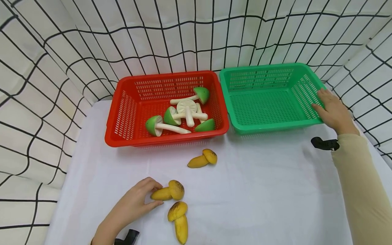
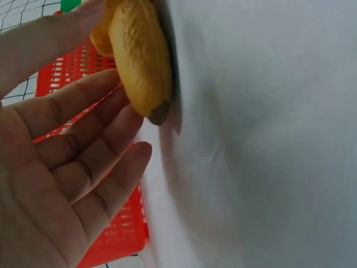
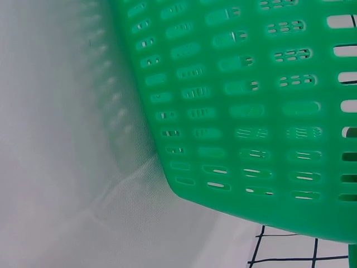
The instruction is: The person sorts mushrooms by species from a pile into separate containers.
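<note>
Yellow mushroom (image 1: 167,192) lies on the white table (image 1: 260,190), near the front edge. The left hand (image 1: 134,204) reaches in from below — thumb and fingers (image 2: 106,139) loosely bent around its stem, touching it, not squeezing. Two more yellow mushrooms (image 1: 202,159) lie close by. The right hand (image 1: 332,110) stretches far out and holds the rim of the green basket (image 1: 266,127) — fingers curled over the edge. No words show on anything.
</note>
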A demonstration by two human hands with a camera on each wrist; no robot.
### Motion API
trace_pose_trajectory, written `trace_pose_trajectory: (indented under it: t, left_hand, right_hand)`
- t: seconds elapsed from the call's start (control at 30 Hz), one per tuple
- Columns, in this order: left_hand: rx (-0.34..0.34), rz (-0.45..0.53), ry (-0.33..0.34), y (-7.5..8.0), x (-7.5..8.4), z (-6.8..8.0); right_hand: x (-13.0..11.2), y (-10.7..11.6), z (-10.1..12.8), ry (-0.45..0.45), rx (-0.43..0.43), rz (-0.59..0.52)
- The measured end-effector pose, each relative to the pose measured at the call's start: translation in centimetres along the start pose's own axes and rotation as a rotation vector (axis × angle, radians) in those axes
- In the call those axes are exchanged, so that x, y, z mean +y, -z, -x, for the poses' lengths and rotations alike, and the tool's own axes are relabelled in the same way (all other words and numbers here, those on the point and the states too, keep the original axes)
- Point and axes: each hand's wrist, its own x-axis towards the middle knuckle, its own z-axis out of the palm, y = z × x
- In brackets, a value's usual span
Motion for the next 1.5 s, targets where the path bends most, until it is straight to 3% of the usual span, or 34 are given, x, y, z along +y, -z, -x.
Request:
trace_pose_trajectory:
  t: [0.33,0.77,1.13,1.5]
  left_hand:
    - [-0.001,-0.037,-0.034,-1.4,0.1,-0.8]
    - [0.081,-0.042,-0.114,-2.0,0.2,-1.9]
    - [0.214,0.0,-0.299,-1.9,0.7,-4.0]
    - [0.239,0.049,-0.397,-1.6,2.3,-6.8]
  right_hand:
    - [-0.2,-0.2,0.0,-0.039,0.001,0.019]
    - [-0.2,-0.1,0.2,-0.037,0.004,0.01]
    - [-0.1,-0.1,0.0,-0.027,0.021,0.016]
    - [-0.1,-0.1,0.1,-0.026,0.046,0.011]
